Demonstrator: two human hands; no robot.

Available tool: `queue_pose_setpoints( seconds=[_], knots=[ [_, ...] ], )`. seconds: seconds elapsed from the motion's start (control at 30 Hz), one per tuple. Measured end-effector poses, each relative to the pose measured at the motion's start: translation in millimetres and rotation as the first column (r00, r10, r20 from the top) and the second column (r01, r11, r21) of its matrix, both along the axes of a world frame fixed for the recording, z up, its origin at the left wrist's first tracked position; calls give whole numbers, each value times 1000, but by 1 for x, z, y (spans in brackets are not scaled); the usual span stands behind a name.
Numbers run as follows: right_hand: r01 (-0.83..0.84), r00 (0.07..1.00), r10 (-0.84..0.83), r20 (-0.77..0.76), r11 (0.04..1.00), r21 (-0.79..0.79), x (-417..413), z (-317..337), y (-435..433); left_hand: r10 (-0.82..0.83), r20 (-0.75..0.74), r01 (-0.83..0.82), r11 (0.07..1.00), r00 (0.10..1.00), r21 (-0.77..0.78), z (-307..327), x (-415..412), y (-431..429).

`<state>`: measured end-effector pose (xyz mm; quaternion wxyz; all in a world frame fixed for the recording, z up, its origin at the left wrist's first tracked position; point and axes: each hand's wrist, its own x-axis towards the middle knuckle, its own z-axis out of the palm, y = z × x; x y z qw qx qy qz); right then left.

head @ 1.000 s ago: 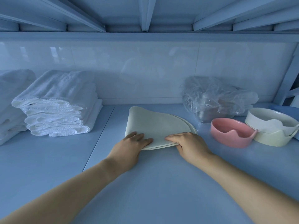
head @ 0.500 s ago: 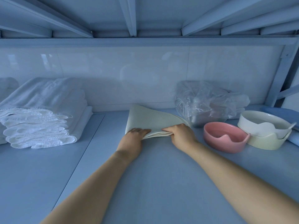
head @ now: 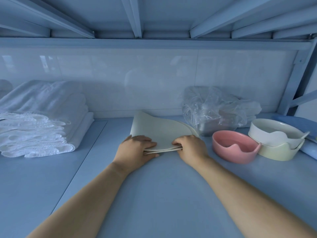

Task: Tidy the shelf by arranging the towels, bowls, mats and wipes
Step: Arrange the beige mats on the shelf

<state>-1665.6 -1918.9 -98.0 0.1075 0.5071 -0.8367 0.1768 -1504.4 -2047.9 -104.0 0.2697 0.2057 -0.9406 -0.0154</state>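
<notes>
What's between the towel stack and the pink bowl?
In the head view, the pale mats, their near edge gripped by the left hand and right hand; otherwise bare shelf.

- 3 bowls, right: 1 pink bowl (head: 235, 146); 1 white bowl (head: 274, 131) nested in 1 cream bowl (head: 277, 152).
- 1 stack of mats (head: 157, 133), centre: at least 2 layers show at the near edge; exact count unclear.
- 1 stack of towels (head: 39, 121), left: folded, white, too many layers to count reliably.
- 1 plastic pack (head: 216, 107), far right.
- 2 hands: left hand (head: 137, 148), right hand (head: 190, 146).
</notes>
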Motion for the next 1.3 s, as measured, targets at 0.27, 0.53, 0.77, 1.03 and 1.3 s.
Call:
queue_pose_setpoints(
  seconds=[0.27, 0.53, 0.77, 1.03, 1.3],
  knots=[
    [-143, 990, 137, 42, 950, 277, -1, 20, 5, -29, 18, 28, 999, 999, 23, 2, 1, 5],
    [23, 998, -13, -64, 987, 161, 8, 19, 4, -95, 24, 85, 955, 995, 285, 4, -1, 7],
    [152, 984, -135, -113, 975, 162, 18, 12, -1, -116, 32, 108, 975, 993, 193, -2, -4, 7],
    [115, 985, -102, -136, 989, 90, 4, 5, -9, -9, -22, 15, 958, 1000, 288, -7, -17, 9],
    [71, 989, -69, -133, 997, 10, -17, 15, -18, 127, -176, -60, 937, 976, 344, 3, -40, 14]
  ],
)
